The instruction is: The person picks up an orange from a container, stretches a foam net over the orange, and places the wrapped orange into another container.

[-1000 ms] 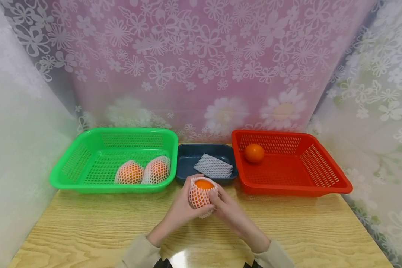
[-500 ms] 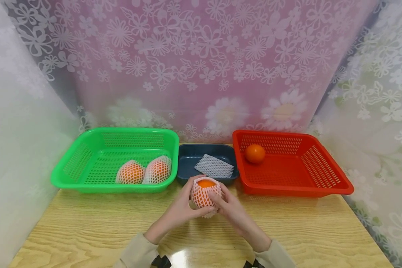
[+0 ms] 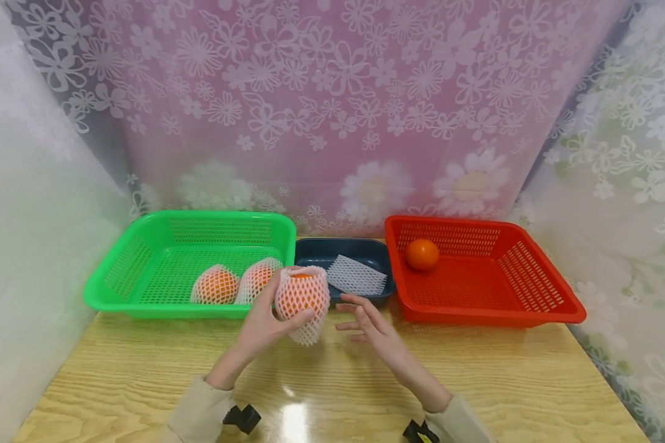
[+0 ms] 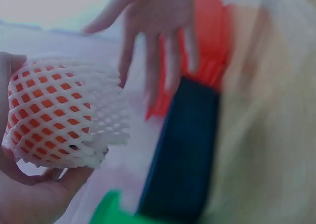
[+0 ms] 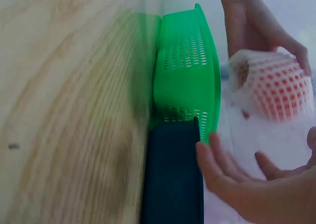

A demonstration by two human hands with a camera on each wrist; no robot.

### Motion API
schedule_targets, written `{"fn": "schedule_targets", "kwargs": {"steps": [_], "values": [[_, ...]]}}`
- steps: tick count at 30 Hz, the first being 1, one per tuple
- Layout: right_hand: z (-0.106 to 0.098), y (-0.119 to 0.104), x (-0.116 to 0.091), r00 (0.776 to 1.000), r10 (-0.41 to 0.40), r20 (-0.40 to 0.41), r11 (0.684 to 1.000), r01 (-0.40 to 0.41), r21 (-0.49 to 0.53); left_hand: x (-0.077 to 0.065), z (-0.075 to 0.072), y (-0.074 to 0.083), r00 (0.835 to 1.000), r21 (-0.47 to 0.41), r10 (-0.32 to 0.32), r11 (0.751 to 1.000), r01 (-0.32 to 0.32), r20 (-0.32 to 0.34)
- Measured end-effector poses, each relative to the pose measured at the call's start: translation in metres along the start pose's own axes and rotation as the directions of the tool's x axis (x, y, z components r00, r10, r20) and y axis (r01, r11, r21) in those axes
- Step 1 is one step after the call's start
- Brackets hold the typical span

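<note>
My left hand [image 3: 266,326] grips an orange [image 4: 39,110] wrapped in a white foam net sleeve [image 3: 309,329], thumb across the near side and fingers behind. A little orange skin shows at the sleeve's top opening, and the sleeve's loose end hangs below the fruit. To the right, my right hand [image 3: 378,338] holds nothing; its fingers are spread and loosely bent, apart from the fruit. In the right wrist view the wrapped orange [image 5: 281,93] is beyond the fingers of that hand [image 5: 266,194].
A green basket [image 3: 144,312] at left holds two net-wrapped oranges [image 3: 216,286]. Between the baskets, a dark blue tray [image 3: 310,246] contains a flat foam net [image 3: 357,275]. The red basket [image 3: 493,317] at right has one bare orange [image 3: 422,255]. All stand on a wooden table [image 3: 144,375].
My right hand has let go of the wrapped orange and opened. The left hand has carried it up and left, close to the green basket's right corner.
</note>
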State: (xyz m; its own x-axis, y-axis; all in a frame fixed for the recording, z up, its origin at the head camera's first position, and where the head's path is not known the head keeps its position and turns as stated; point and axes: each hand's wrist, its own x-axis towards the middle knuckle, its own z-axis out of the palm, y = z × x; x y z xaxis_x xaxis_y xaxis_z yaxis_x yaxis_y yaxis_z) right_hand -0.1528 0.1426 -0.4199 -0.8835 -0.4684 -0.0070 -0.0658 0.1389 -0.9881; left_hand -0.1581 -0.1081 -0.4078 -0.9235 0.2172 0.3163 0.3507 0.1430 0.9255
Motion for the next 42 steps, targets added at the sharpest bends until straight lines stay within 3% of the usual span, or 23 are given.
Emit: {"fn": "schedule_targets", "kwargs": {"steps": [6, 10, 14, 18, 21, 23, 25, 27, 30, 36, 42], "values": [[-0.005, 0.0, 0.002, 0.997, -0.078, 0.009, 0.996, 0.078, 0.039, 0.002, -0.067, 0.01, 0.983, 0.113, -0.065, 0.99, 0.086, -0.175], [-0.006, 0.0, 0.002, 0.996, -0.085, 0.008, 0.995, 0.085, 0.048, 0.004, -0.125, 0.012, 0.939, 0.264, -0.095, 0.946, 0.189, -0.33], [-0.006, 0.0, 0.003, 0.996, -0.087, 0.011, 0.994, 0.086, 0.069, 0.006, -0.175, 0.001, 0.897, 0.393, -0.195, 0.847, 0.358, -0.398], [-0.007, 0.002, 0.003, 0.996, -0.093, 0.014, 0.993, 0.092, 0.077, 0.008, -0.206, -0.016, 0.875, 0.543, -0.322, 0.69, 0.478, -0.361], [-0.006, 0.003, 0.003, 0.995, -0.097, 0.015, 0.992, 0.096, 0.078, 0.01, -0.218, -0.027, 0.864, 0.665, -0.423, 0.565, 0.488, -0.275], [-0.006, 0.003, 0.004, 0.995, -0.102, 0.015, 0.992, 0.101, 0.075, 0.012, -0.222, -0.033, 0.847, 0.719, -0.489, 0.511, 0.471, -0.208], [-0.006, 0.004, 0.004, 0.994, -0.104, 0.016, 0.992, 0.103, 0.067, 0.012, -0.224, -0.038, 0.82, 0.747, -0.552, 0.479, 0.461, -0.152], [-0.007, 0.005, 0.003, 0.995, -0.098, 0.017, 0.993, 0.097, 0.063, 0.011, -0.224, -0.043, 0.793, 0.756, -0.598, 0.465, 0.461, -0.116], [-0.008, 0.004, 0.001, 0.996, -0.086, 0.007, 0.994, 0.085, 0.065, 0.011, -0.222, -0.048, 0.781, 0.757, -0.62, 0.47, 0.453, -0.082], [-0.015, 0.001, -0.003, 0.994, -0.11, -0.025, 0.992, 0.112, 0.059, 0.012, -0.218, -0.051, 0.818, 0.727, -0.571, 0.53, 0.436, -0.075], [-0.037, -0.014, -0.004, 0.984, -0.161, -0.073, 0.985, 0.165, 0.054, 0.01, -0.219, -0.05, 0.852, 0.692, -0.506, 0.566, 0.448, -0.138]]}}
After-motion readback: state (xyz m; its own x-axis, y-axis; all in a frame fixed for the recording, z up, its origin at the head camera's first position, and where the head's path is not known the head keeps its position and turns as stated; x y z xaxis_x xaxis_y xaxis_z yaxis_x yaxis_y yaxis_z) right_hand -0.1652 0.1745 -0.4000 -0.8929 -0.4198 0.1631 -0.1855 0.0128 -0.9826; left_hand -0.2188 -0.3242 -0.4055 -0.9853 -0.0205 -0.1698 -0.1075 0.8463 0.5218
